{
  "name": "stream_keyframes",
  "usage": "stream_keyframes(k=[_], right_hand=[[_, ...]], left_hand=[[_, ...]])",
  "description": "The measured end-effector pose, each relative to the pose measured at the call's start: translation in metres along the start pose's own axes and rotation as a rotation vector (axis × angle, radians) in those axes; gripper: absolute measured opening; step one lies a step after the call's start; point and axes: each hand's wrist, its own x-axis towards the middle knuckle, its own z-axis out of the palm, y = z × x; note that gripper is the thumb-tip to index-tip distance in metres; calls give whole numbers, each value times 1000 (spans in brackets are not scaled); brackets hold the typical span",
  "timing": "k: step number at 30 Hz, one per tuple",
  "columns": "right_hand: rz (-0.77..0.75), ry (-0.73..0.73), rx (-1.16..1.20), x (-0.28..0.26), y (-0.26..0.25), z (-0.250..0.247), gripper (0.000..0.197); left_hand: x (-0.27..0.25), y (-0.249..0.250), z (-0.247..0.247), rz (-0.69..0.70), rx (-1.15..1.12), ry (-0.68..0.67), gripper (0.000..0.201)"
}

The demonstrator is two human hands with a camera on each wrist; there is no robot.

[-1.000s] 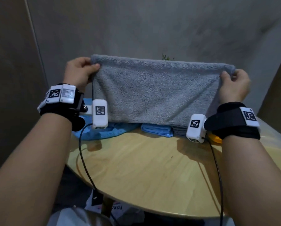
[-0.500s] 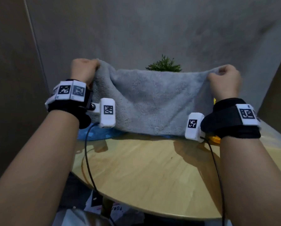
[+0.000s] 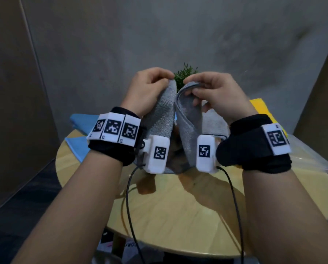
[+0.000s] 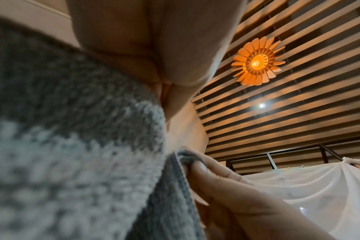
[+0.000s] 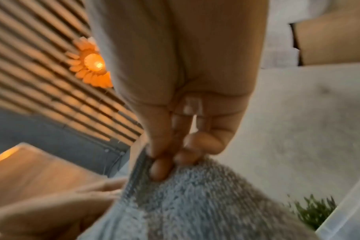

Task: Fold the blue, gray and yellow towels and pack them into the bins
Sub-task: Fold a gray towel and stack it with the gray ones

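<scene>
I hold the gray towel [image 3: 163,119] up over the round wooden table [image 3: 178,216], doubled so its two ends hang side by side. My left hand [image 3: 151,88] pinches the left top corner and my right hand [image 3: 212,92] pinches the right top corner, the two almost touching. The left wrist view shows the gray towel [image 4: 72,162] close up with the fingers [image 4: 216,177] of my right hand on its hem. In the right wrist view, my right fingertips [image 5: 164,165] pinch the gray towel [image 5: 195,203]. A blue towel [image 3: 79,128] lies at the table's far left, a yellow towel [image 3: 260,109] at the far right.
A small green plant [image 3: 186,75] stands behind the hands. A clear plastic bin [image 3: 309,159] sits on the table's right side, under the yellow towel. Black cables [image 3: 128,206] hang from both wrist cameras over the table. Bare wood lies near the front edge.
The hands have swung together from wide apart, bringing the gray towel's two top corners to meet. The towel went from a spread sheet to a doubled, hanging fold.
</scene>
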Motion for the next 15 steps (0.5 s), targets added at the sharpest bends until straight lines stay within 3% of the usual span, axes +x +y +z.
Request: stream_keyframes(k=[3, 10, 12, 15], right_hand=[[-135, 66, -253, 7, 5, 2, 18], [-187, 126, 25, 7, 1, 20, 11], [-166, 164, 61, 9, 3, 23, 8], [-150, 241, 28, 14, 11, 22, 19]], left_hand=[[-6, -1, 2, -26, -74, -60, 32], [-11, 2, 10, -66, -154, 9, 21], [-13, 2, 9, -52, -208, -17, 20], [-15, 8, 5, -93, -367, -92, 18]])
